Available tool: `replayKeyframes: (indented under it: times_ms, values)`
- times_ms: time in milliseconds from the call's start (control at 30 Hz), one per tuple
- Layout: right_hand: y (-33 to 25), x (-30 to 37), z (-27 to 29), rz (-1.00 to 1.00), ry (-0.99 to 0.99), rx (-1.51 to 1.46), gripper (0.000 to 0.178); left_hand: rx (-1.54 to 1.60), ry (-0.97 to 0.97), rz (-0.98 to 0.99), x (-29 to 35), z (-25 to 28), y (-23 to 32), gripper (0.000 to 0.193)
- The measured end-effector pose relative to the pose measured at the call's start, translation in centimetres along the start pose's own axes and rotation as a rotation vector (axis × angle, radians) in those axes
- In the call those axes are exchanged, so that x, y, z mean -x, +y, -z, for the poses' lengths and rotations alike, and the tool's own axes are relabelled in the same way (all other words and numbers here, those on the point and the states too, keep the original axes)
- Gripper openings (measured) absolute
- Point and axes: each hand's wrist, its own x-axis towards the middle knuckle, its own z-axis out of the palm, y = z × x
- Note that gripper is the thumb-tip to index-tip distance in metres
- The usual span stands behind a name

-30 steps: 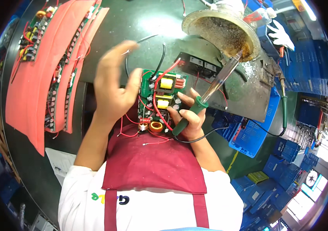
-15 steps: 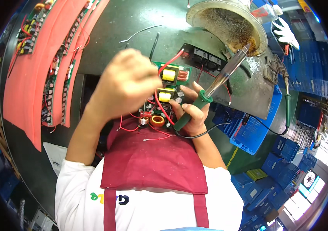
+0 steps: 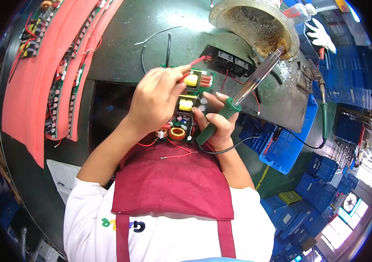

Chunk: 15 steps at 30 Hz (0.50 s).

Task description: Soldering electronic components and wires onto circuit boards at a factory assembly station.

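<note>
My left hand (image 3: pixel 156 98) is closed in a pinch on a thick red wire (image 3: pixel 197 61) over the far end of a green circuit board. Two yellow-wound transformers (image 3: pixel 186 104) and a copper-coloured ring coil (image 3: pixel 177 133) sit on this board, close to my apron. My right hand (image 3: pixel 220 126) grips the green handle of a soldering iron (image 3: pixel 255 81), whose metal barrel points up and right toward a round metal bowl. The fingers of that hand also reach the board's right edge. Thin red leads (image 3: pixel 177 153) hang from the near end of the board.
The stained metal bowl (image 3: pixel 251 26) stands at the back. A black part with two round openings (image 3: pixel 227 62) lies behind the board. Pink sheets (image 3: pixel 33 96) with several boards are at the left. Another iron (image 3: pixel 324 113) hangs near a blue basket (image 3: pixel 288 142) on the right.
My left hand has moved right and now pinches the thick red wire, which earlier looped down across the board. The right hand keeps the soldering iron in nearly the same place.
</note>
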Motion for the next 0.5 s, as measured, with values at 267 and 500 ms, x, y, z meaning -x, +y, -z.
replayKeyframes:
  times_ms: [267,500]
  values:
    - [-1.5,-0.3,1.0,0.021,0.005,0.014,0.065,-0.333,0.024,-0.130,-1.6,-0.5,-0.1,0.017]
    - [-3.6,-0.2,2.7,-0.039,0.018,-0.063,0.068,-0.250,-0.076,-0.104,-3.6,-0.1,1.5,0.019]
